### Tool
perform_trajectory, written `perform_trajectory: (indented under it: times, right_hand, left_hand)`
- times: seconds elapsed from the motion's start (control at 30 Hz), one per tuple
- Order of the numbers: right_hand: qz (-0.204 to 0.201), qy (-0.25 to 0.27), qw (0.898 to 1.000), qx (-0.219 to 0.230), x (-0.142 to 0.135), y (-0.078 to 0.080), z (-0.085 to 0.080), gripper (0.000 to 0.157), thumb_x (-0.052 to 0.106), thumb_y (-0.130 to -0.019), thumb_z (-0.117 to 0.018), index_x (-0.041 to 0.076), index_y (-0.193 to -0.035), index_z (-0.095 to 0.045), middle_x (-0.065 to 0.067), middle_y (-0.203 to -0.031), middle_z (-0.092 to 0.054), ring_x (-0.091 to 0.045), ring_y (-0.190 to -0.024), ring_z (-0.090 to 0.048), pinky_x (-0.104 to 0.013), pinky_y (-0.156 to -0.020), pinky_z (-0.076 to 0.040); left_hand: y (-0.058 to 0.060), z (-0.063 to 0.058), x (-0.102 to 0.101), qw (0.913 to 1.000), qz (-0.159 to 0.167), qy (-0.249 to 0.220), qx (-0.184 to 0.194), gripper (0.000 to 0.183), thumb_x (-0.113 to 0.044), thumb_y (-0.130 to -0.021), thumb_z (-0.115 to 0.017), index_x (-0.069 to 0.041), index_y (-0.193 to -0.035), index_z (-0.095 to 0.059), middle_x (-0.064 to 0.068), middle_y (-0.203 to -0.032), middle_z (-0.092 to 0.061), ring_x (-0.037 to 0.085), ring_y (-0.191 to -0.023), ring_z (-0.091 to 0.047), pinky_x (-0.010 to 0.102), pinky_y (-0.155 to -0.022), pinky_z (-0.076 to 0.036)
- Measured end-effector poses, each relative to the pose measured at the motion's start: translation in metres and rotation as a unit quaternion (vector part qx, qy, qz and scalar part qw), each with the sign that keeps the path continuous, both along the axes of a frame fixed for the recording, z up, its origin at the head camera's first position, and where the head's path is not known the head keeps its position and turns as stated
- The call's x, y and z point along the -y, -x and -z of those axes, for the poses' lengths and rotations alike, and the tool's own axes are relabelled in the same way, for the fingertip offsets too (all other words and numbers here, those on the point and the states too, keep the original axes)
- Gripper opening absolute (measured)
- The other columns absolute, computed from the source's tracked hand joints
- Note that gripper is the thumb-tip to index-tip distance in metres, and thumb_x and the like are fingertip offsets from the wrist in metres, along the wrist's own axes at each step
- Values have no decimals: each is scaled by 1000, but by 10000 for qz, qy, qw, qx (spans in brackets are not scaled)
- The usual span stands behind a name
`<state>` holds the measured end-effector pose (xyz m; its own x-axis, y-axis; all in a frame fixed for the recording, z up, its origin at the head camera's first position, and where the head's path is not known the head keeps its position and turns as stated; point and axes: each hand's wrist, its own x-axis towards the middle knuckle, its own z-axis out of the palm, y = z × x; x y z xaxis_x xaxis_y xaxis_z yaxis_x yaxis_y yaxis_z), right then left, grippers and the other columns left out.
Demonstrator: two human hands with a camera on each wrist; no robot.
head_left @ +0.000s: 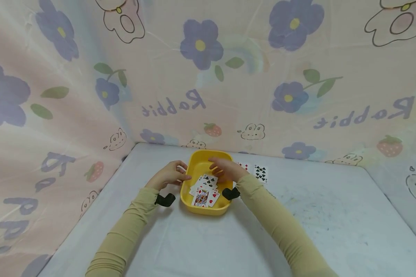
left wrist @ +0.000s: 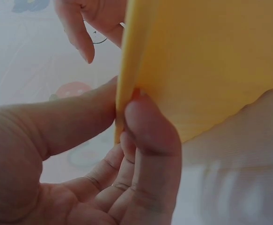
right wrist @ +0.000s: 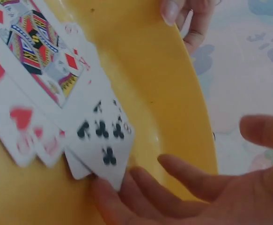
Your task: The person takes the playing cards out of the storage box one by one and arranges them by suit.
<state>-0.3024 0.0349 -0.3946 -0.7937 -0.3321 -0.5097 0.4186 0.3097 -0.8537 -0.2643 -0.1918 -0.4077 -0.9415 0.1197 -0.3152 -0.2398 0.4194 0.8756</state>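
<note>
A yellow plastic basin (head_left: pixel 208 211) stands on the white tabletop, with a loose pile of playing cards (head_left: pixel 202 197) in its near half. A king or jack of diamonds, hearts and clubs show face up. My left hand (head_left: pixel 170 174) pinches the basin's left rim between thumb and forefinger, as the left wrist view shows up close. Over the basin's right side reaches my right hand (head_left: pixel 226 168), its fingers spread and relaxed. In the right wrist view a fingertip (right wrist: pixel 107 197) meets the corner of a clubs card (right wrist: pixel 103 140), with nothing gripped.
Right of the basin, a clubs card (head_left: pixel 261 174) and a diamonds card (head_left: pixel 243 166) lie face up on the table, the latter partly hidden by the right hand. A patterned cloth (head_left: pixel 228 88) hangs behind and at the left. Grey specks mark the tabletop (head_left: pixel 315 215) on the right.
</note>
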Motion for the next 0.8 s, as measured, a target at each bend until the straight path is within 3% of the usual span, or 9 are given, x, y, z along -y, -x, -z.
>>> perform_trajectory:
  times: [0.2,0.37,0.47,0.67,0.8]
  right_hand:
    - [-1005,-274,9944,-184,1,-5,3,55,38,-96,-54,-7,-128,-50,-26,-119,-54,-38,-105,-55,-46,-91,-48]
    - [-1602,-390,9862,-140,5,-7,5,52,36,-95,-57,-8,-122,-52,-25,-112,-60,-37,-97,-61,-45,-86,-51]
    - [-1935,-652,9781,-402,6,-9,6,51,37,-94,-58,-6,-119,-55,-22,-108,-62,-35,-95,-63,-43,-84,-53]
    - [-2403,-1262,9570,-1026,4,-12,5,49,41,-93,-57,-4,-110,-64,-17,-100,-66,-32,-92,-62,-42,-84,-51]
    - [-2481,-1442,9517,-1090,4,-14,4,47,42,-92,-57,-2,-104,-66,-16,-96,-65,-31,-88,-60,-42,-82,-50]
  left_hand:
    - [0,-4,-1,9999,58,-76,68,41,-6,-84,-73,-1,-117,-49,9,-87,-56,16,-67,-56,35,-66,-56]
    - [0,-3,0,9999,71,-69,34,41,-7,-85,-73,0,-118,-49,9,-86,-55,17,-68,-57,33,-63,-56]
    - [0,-2,0,10000,56,-62,4,41,-7,-85,-73,-1,-117,-49,8,-85,-55,17,-69,-57,31,-61,-55]
    - [-2,-1,-1,10000,3,-49,32,41,-8,-83,-75,-1,-116,-50,9,-86,-56,17,-67,-56,33,-64,-56]
    - [-4,-3,-1,10000,21,-37,22,42,-9,-83,-76,-1,-116,-50,9,-86,-56,17,-67,-57,36,-66,-56]
